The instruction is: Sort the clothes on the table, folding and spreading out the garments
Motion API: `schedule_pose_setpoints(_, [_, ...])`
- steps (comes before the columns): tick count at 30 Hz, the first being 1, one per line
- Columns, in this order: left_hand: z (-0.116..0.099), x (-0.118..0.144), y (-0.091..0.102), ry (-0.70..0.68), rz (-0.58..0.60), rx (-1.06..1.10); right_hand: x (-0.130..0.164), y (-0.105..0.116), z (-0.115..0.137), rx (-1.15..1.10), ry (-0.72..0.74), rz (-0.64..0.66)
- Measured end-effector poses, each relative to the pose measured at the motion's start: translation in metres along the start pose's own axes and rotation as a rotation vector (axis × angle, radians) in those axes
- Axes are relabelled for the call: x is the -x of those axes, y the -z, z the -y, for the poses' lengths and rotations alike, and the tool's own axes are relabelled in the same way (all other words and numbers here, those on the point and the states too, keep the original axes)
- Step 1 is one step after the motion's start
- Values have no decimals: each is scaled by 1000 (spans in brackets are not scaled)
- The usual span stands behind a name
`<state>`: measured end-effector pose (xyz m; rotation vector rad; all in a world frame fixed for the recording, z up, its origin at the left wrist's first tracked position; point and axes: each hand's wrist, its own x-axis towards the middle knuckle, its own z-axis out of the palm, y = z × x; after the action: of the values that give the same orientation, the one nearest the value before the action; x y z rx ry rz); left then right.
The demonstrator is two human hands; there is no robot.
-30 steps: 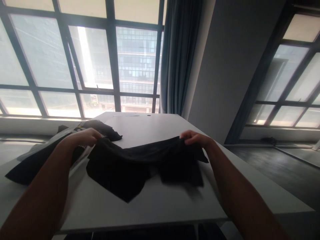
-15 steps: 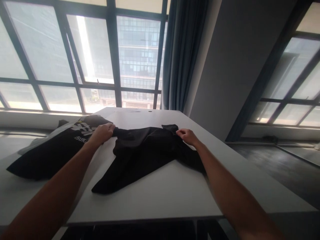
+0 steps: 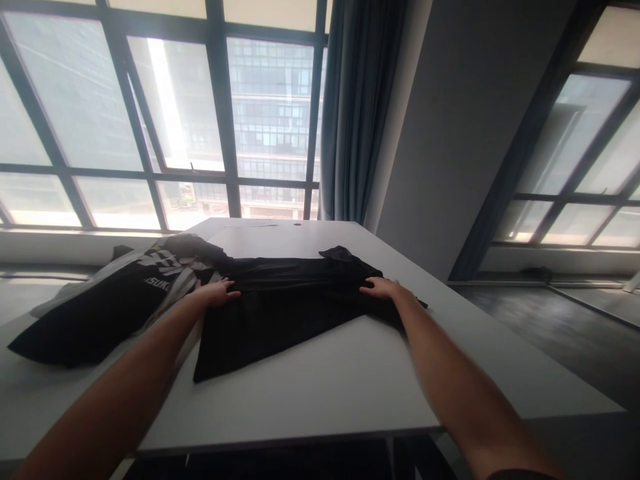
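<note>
A black garment (image 3: 285,307) lies spread over the white table (image 3: 320,400), with what looks like a collar at its far right edge. My left hand (image 3: 219,293) rests on the garment's left side, fingers stretched out over the cloth. On the right side, my right hand (image 3: 381,289) touches the cloth with its fingers apart. Part of the garment passes under my right forearm and is hidden there. Its near edge slants from the lower left up to the right.
Left of the garment, a heap of black and grey clothing (image 3: 110,300) with white lettering sits against my left arm. Beyond the table are large windows (image 3: 273,107), a blue-grey curtain (image 3: 350,120) and a grey pillar (image 3: 440,133).
Both hands let go of the garment's far corners and came nearer, flattening onto the cloth. The left part of the garment is spread out smoother, and its right side reaches further right.
</note>
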<state>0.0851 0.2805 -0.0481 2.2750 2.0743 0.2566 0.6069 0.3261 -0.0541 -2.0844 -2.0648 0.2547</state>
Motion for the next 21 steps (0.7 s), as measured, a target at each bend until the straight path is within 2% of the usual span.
schedule_pose_setpoints(2, [5,2,7,115,-29,-51,-2,0,-11,39,-68,-55])
schedule_pose_setpoints(4, [3,5,14,161,-106,-118,-3,3,-16,60,-102,-103])
schedule_pose_setpoints(6, [-11,10,18,119,-189,-186,-2,9,-15,38,-89,-126])
schedule_pose_setpoints(8, [-33,15,19,35,-202,-194,-1,16,-9,-27,-18,-100])
schedule_pose_setpoints(11, [-69,23,13,-136,-55,-95,0,22,2,-123,105,10])
schedule_pose_setpoints(14, [-86,26,5,-243,90,-60,-1,20,8,-141,127,97])
schedule_pose_setpoints(17, [-78,19,2,-231,181,-27,-4,13,3,-103,111,112])
schedule_pose_setpoints(21, [-47,6,6,-149,268,6,-4,5,-6,-156,90,42])
